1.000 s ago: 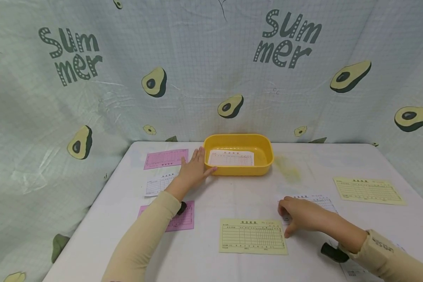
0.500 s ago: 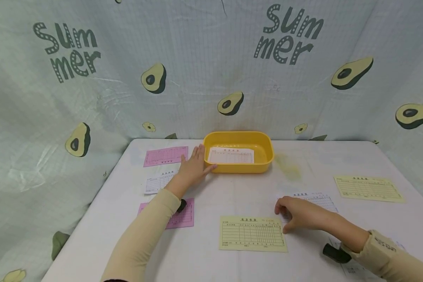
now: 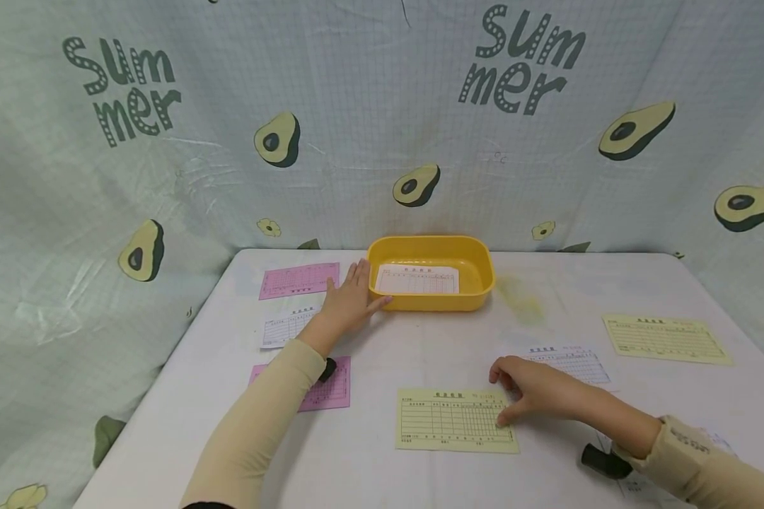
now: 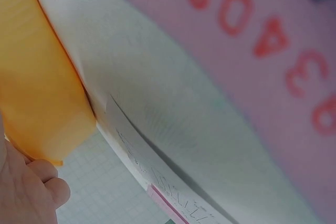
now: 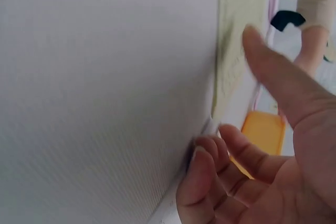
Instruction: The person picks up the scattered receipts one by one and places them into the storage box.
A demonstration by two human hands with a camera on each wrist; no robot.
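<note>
Yellow tray [image 3: 436, 303], far, meets the spread left hand [image 3: 349, 302]; the right hand [image 3: 535, 389], thumb parted from fingers, overlaps the near slip [image 3: 448, 422].

My left forearm [image 3: 255, 431] slants up from the bottom edge of the head view, left hand [image 3: 344, 305] near centre, fingers extended, thumb spread; my right forearm [image 3: 694, 459] enters at lower right, right hand [image 3: 535, 389] loosely curled, thumb apart.

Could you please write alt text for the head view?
A person's left hand touches a yellow tray holding a paper form; the right hand is at the edge of a yellow form. Other forms lie on the table.
</note>
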